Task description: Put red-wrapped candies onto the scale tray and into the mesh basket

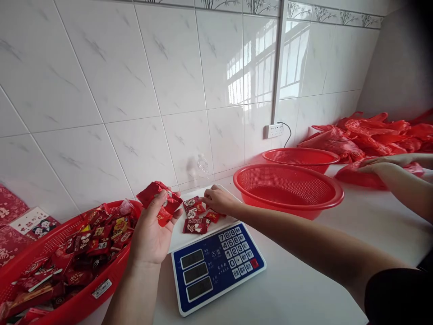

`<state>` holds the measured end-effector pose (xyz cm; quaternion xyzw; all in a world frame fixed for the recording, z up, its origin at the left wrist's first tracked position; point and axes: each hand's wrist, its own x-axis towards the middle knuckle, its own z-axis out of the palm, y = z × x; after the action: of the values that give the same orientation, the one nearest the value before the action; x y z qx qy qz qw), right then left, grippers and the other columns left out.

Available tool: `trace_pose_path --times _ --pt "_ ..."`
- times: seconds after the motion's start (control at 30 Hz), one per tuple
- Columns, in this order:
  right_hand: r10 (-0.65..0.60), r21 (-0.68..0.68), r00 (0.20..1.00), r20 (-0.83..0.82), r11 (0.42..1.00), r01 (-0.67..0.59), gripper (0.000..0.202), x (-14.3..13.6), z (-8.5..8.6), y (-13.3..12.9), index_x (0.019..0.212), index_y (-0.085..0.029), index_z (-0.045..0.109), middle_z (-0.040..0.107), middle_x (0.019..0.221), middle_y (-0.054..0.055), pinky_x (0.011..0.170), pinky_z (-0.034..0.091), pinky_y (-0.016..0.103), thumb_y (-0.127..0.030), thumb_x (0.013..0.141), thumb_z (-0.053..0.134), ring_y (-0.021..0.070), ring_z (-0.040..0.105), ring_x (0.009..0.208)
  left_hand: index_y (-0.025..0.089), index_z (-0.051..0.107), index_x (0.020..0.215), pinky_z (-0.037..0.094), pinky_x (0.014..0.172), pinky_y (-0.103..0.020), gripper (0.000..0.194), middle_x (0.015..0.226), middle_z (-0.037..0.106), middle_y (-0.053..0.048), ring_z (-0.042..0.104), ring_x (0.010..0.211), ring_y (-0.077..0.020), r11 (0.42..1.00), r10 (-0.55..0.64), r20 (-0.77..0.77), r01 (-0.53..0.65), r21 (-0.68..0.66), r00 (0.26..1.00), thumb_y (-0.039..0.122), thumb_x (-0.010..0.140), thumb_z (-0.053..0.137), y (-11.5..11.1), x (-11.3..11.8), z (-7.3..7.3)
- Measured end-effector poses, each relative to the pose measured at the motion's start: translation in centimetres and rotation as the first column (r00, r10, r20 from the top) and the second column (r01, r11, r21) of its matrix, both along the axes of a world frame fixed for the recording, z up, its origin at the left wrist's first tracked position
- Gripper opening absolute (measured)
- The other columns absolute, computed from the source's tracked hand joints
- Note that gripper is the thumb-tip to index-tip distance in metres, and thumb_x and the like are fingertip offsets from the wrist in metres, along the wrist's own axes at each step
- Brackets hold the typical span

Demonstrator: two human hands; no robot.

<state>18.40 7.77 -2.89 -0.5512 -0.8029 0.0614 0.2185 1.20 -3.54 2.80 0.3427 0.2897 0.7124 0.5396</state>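
Note:
Several red candy packets (pixel 156 194) are gripped in my left hand (pixel 152 230), thumb pressed over them, just in front of the scale's pan. On the white pan (pixel 177 237) of a digital scale (pixel 218 266) lie more red wrapped candies (pixel 196 225) with white and gold print. My right hand (pixel 218 200) reaches over the pan, fingers curled down with the fingertips at one of these candies; the hand partly hides it. The scale's three display windows look dark. At my left, a red plastic basket (pixel 113 277) is filled with assorted wrapped sweets (pixel 81 253).
Two red perforated basins (pixel 287 205) stand right of the scale. A clear plastic bottle (pixel 202 166) is by the tiled wall, below and left of a socket (pixel 274 131). Another person's hands (pixel 382 167) touch a red bag at right, before piled red bags (pixel 372 131).

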Motion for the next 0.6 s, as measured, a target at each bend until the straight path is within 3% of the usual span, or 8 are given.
trace_pose_path --times 0.13,0.27,0.47,0.6 --pt "-0.055 0.037 0.998 -0.029 0.998 0.056 0.056 0.9 0.6 0.8 0.091 -0.020 0.064 0.059 0.101 0.009 0.066 0.042 0.025 -0.053 0.093 0.019 0.0146 0.058 0.076 0.020 0.065 0.074 0.052 0.056 -0.023 0.014 0.076 0.066 0.001 0.064 0.077 -0.0144 1.000 -0.004 -0.011 0.004 0.000 1.000 0.026 0.065 0.075 0.1 0.0 -0.1" --pt "-0.162 0.083 0.987 0.005 0.983 0.161 0.046 3.5 1.9 1.4 0.094 -0.020 0.063 0.055 0.107 0.009 0.057 0.040 0.025 -0.052 0.091 0.030 0.0141 0.057 0.070 0.021 0.065 0.075 0.051 0.057 -0.023 0.016 0.079 0.066 0.002 0.065 0.078 -0.0151 1.000 0.006 -0.013 -0.006 0.008 1.000 0.026 0.064 0.075 0.3 0.0 -0.1" --pt "-0.315 0.158 0.936 0.159 0.944 0.290 0.034 9.7 3.5 0.8 0.093 -0.016 0.064 0.053 0.109 0.016 0.060 0.040 0.033 -0.033 0.091 0.035 0.0213 0.058 0.076 0.020 0.065 0.074 0.051 0.058 -0.023 0.013 0.076 0.066 0.001 0.063 0.078 -0.0145 0.999 -0.027 -0.009 0.027 0.023 1.000 0.026 0.067 0.074 0.2 0.0 -0.4" --pt "-0.312 0.171 0.922 0.229 0.946 0.277 0.029 11.3 3.7 0.5 0.091 -0.009 0.067 0.052 0.113 0.026 0.075 0.039 0.045 -0.021 0.088 0.041 0.0363 0.050 0.104 0.020 0.065 0.076 0.050 0.059 -0.024 0.015 0.080 0.065 0.001 0.063 0.081 -0.0157 0.998 -0.054 -0.014 0.054 0.021 0.998 0.027 0.067 0.074 0.3 0.1 -0.8"
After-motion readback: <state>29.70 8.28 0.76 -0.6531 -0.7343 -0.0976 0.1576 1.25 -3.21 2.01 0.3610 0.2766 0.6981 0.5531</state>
